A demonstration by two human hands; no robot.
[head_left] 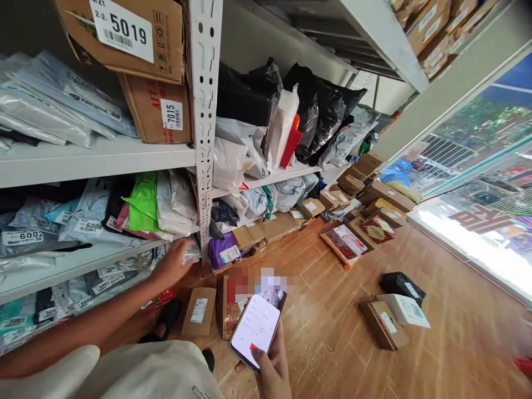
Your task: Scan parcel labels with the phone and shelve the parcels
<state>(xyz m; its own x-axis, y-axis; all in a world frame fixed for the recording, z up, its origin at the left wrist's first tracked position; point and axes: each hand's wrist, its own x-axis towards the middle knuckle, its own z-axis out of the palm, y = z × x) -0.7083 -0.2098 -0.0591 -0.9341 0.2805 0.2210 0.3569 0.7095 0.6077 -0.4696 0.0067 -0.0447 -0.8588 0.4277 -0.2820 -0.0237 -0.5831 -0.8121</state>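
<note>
My right hand (272, 368) holds a smartphone (256, 326) upright near the bottom centre, its lit white screen facing me. My left hand (174, 263) reaches out to the lower shelf (83, 260) of a white metal rack, with fingers on small labelled parcels (189, 254) beside the upright post (203, 127). Grey and white mailer bags with number labels such as 6002 (22, 237) and 6008 (87, 225) lie along that shelf, next to a bright green bag (143, 202).
Cardboard boxes (199, 311) lie on the wooden floor below the phone, others (384, 324) to the right and several along the wall. Upper shelves hold boxes labelled 5019 (124, 30) and 7015 (171, 114), and black bags (320, 111). A glass shopfront (477, 221) stands right.
</note>
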